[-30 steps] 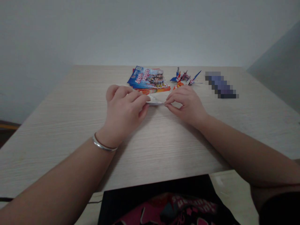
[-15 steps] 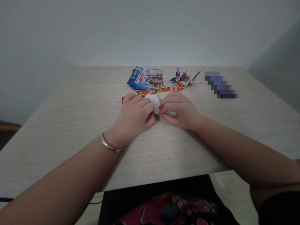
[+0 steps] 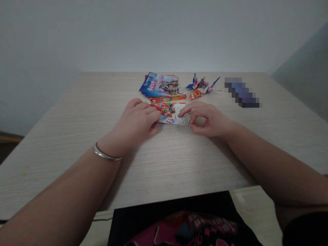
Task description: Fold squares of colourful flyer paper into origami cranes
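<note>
A sheet of printed paper (image 3: 170, 116), red and blue with white parts, lies flat on the table between my hands. My left hand (image 3: 140, 118) is closed over its left end, thumb and fingers on the edge, and hides that part. At the right end, my right hand (image 3: 207, 118) pinches the near corner between thumb and a finger, while its index finger stretches over the paper. A silver bangle (image 3: 106, 155) circles my left wrist.
Behind the paper lies a stack of printed leaflets (image 3: 161, 85) with an orange strip (image 3: 167, 99) in front. Folded paper cranes (image 3: 201, 87) stand right of it. Further right is a blurred-out dark object (image 3: 242, 92). The table (image 3: 77, 119) meets a wall at the back.
My hands have moved apart, the left one leftward and the right one rightward. More of the paper's printed face shows between them, where mostly a white patch showed before.
</note>
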Action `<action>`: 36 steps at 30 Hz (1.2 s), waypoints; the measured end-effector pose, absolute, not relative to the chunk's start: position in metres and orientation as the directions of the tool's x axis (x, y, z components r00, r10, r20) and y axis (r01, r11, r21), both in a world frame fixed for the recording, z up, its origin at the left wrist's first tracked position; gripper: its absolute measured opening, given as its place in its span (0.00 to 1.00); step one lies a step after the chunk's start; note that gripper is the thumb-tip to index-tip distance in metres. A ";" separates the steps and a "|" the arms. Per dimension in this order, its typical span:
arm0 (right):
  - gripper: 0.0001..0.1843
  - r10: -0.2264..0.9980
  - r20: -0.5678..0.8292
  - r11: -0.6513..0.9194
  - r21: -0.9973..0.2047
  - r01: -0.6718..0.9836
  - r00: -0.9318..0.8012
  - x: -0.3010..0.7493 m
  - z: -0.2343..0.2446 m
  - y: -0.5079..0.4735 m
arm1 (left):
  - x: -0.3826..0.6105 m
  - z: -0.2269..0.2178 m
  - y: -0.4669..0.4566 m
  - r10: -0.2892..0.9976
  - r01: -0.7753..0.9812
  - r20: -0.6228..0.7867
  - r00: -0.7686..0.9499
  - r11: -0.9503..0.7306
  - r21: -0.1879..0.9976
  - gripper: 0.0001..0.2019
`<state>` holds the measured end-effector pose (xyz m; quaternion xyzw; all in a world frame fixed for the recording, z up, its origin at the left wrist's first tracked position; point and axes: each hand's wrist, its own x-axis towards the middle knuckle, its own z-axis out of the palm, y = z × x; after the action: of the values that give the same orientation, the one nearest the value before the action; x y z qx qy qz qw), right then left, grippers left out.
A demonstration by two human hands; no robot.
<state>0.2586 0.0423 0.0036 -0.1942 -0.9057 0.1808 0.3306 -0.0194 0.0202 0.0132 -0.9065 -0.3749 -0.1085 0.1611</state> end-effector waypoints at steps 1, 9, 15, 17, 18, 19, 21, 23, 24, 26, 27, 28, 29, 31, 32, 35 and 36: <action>0.09 0.484 0.518 0.849 -0.473 0.235 -0.706 0.262 0.005 0.043 | -0.023 0.013 0.022 0.665 0.728 0.301 0.684 -0.649 -0.220 0.03; 0.09 0.543 0.487 0.793 -0.565 0.228 -0.684 0.258 0.003 0.041 | -0.017 0.020 0.015 0.592 0.676 0.401 0.699 -0.729 -0.103 0.09; 0.08 0.611 0.484 0.725 -0.660 0.197 -0.626 0.234 -0.003 0.032 | -0.004 0.015 0.010 0.493 0.610 0.471 0.732 -0.782 -0.130 0.12; 0.07 0.626 0.494 0.715 -0.674 0.189 -0.604 0.230 -0.004 0.031 | -0.004 0.013 0.010 0.499 0.615 0.484 0.719 -0.781 -0.110 0.12; 0.07 0.631 0.497 0.709 -0.681 0.183 -0.595 0.229 -0.005 0.030 | -0.005 0.012 0.011 0.499 0.616 0.488 0.716 -0.781 -0.105 0.12; 0.06 0.634 0.500 0.702 -0.691 0.169 -0.590 0.228 -0.005 0.030 | -0.005 0.011 0.011 0.497 0.615 0.491 0.716 -0.781 -0.106 0.12; 0.06 0.635 0.501 0.684 -0.719 0.126 -0.588 0.226 -0.007 0.031 | -0.005 0.009 0.012 0.490 0.615 0.496 0.716 -0.780 -0.116 0.12; 0.06 0.640 0.493 0.653 -0.753 0.079 -0.590 0.223 -0.009 0.031 | -0.003 0.008 0.013 0.489 0.619 0.505 0.712 -0.776 -0.121 0.11; 0.07 0.642 0.487 0.637 -0.769 0.059 -0.592 0.222 -0.009 0.032 | -0.003 0.007 0.013 0.490 0.619 0.506 0.710 -0.776 -0.117 0.10; 0.07 0.646 0.476 0.603 -0.797 0.017 -0.596 0.222 -0.010 0.032 | -0.002 0.006 0.014 0.493 0.615 0.505 0.709 -0.782 -0.101 0.09; 0.08 0.643 0.478 0.590 -0.808 -0.011 -0.599 0.222 -0.010 0.033 | -0.002 0.007 0.014 0.493 0.611 0.502 0.710 -0.786 -0.092 0.09; 0.08 0.639 0.482 0.578 -0.815 -0.039 -0.599 0.223 -0.010 0.034 | -0.002 0.007 0.014 0.494 0.607 0.501 0.711 -0.790 -0.083 0.09; 0.08 0.638 0.487 0.567 -0.821 -0.064 -0.597 0.224 -0.010 0.035 | -0.002 0.007 0.014 0.495 0.605 0.501 0.710 -0.793 -0.074 0.09; 0.09 0.647 0.495 0.546 -0.832 -0.101 -0.580 0.228 -0.011 0.038 | -0.003 0.007 0.014 0.502 0.602 0.496 0.708 -0.797 -0.053 0.09; 0.10 0.661 0.491 0.531 -0.840 -0.108 -0.568 0.231 -0.011 0.039 | -0.004 0.008 0.015 0.508 0.600 0.489 0.709 -0.799 -0.040 0.09; 0.15 0.711 0.457 0.464 -0.876 -0.132 -0.535 0.237 -0.011 0.043 | -0.006 0.007 0.016 0.530 0.596 0.453 0.717 -0.803 -0.004 0.08; 0.16 0.724 0.444 0.439 -0.887 -0.145 -0.528 0.239 -0.011 0.044 | -0.007 0.007 0.017 0.540 0.600 0.441 0.717 -0.800 0.006 0.08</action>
<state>0.2390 0.0442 -0.0109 -0.2000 -0.7235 0.4905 0.4427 -0.0067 0.0170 0.0073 -0.9240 -0.3085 -0.2154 0.0688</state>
